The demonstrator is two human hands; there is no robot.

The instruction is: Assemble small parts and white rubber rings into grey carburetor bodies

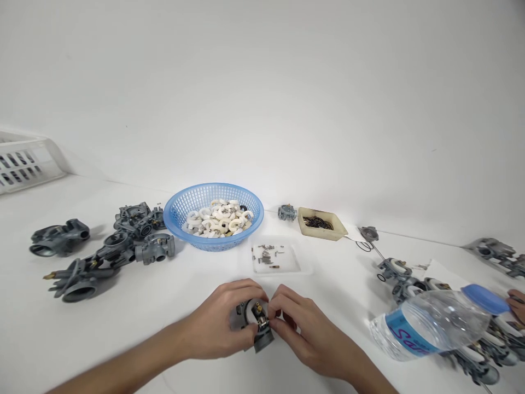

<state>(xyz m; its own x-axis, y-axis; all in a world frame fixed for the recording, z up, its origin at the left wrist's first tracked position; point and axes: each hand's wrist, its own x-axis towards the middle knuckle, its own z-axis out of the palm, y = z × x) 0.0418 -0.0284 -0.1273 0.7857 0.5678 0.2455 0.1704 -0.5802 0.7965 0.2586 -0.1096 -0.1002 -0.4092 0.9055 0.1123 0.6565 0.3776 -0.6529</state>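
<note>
A grey metal carburetor body with a white ring and brass parts inside stands at the bottom centre. My left hand is wrapped round its left side, thumb at the front. The fingers of my right hand are pinched together at its right edge, on a small part too hidden to name. Just beyond the hands lies a shallow white tray with small pins and screws. Behind it on the left, a blue basket holds white plastic rings.
Several carburetor bodies lie at left, near a white crate. A cream tray holds black rings. At right, a plastic bottle lies among more carburetors; another person's fingers show at the edge.
</note>
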